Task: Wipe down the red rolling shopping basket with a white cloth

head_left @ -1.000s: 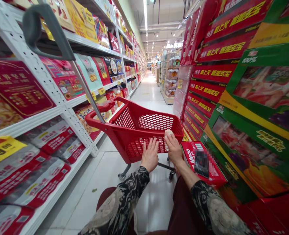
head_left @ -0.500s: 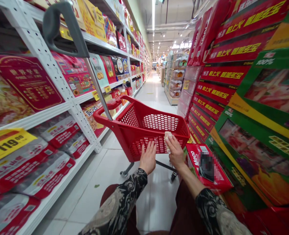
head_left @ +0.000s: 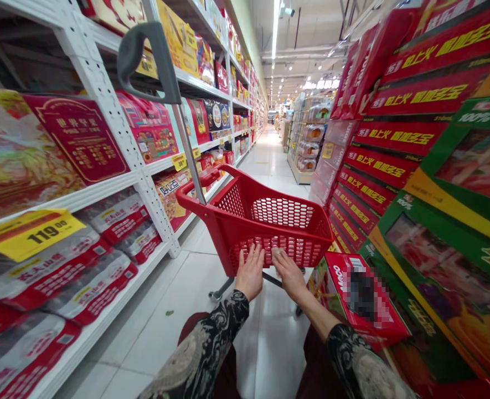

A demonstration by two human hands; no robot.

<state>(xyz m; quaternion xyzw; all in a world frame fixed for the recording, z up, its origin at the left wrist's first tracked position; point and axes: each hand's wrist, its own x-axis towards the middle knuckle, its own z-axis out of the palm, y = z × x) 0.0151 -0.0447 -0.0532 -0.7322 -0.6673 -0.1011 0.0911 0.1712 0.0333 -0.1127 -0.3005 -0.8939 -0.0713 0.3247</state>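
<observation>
A red plastic trolley basket point(head_left: 211, 206) on small wheels stands in the aisle in front of me. Its grey pull handle point(head_left: 145, 51) rises on a metal pole at the upper left. My left hand point(head_left: 251, 272) lies flat on the basket's near mesh wall, fingers spread, holding nothing. Beside it, my right hand point(head_left: 287, 272) presses a small pale cloth point(head_left: 276, 253) against the same wall, just below the rim. The cloth is mostly hidden under my fingers. Both forearms wear dark patterned sleeves.
White shelving point(head_left: 103, 111) with red gift boxes and a yellow price tag point(head_left: 31, 233) lines the left. Stacked red and green cartons point(head_left: 398, 144) wall the right. A red box point(head_left: 380, 324) lies by my right arm. The tiled aisle point(head_left: 269, 160) runs ahead.
My right hand has slid the cloth down from the basket's rim onto the near wall. My left hand has stayed on the mesh. The view has shifted, so the basket sits further right.
</observation>
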